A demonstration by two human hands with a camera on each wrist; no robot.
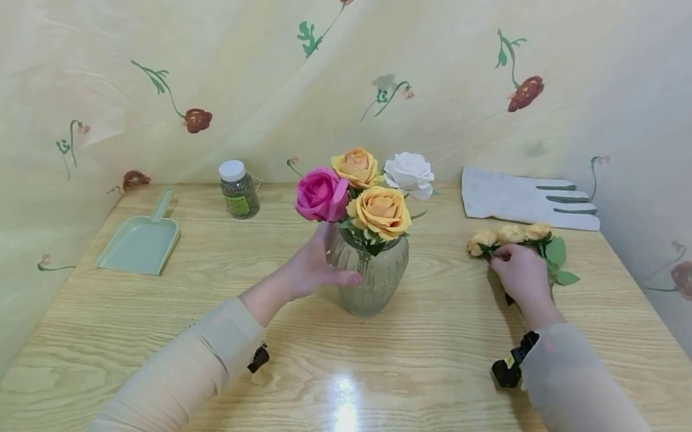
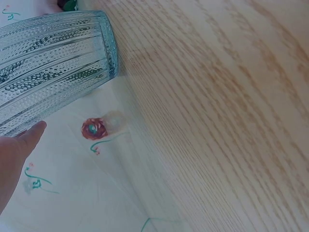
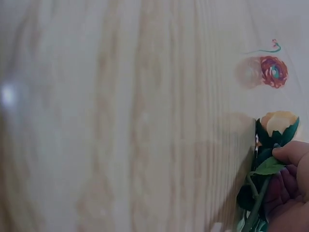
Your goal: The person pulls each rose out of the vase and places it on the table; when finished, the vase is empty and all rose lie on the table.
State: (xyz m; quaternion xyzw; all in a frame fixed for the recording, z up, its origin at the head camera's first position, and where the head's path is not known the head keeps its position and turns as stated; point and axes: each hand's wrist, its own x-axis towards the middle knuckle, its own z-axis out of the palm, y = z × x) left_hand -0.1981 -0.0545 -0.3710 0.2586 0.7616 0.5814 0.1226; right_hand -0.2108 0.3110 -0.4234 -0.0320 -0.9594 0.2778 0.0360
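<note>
Our right hand (image 1: 523, 274) pinches the pale rose (image 3: 266, 167), its bloom (image 3: 279, 122) pointing away from us, well to the right of the vase (image 1: 378, 281), which our left hand (image 1: 311, 267) grips.

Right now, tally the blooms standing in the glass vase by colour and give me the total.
Pink bloom: 1
Yellow-orange blooms: 2
White bloom: 1
Total in the glass vase: 4
</note>
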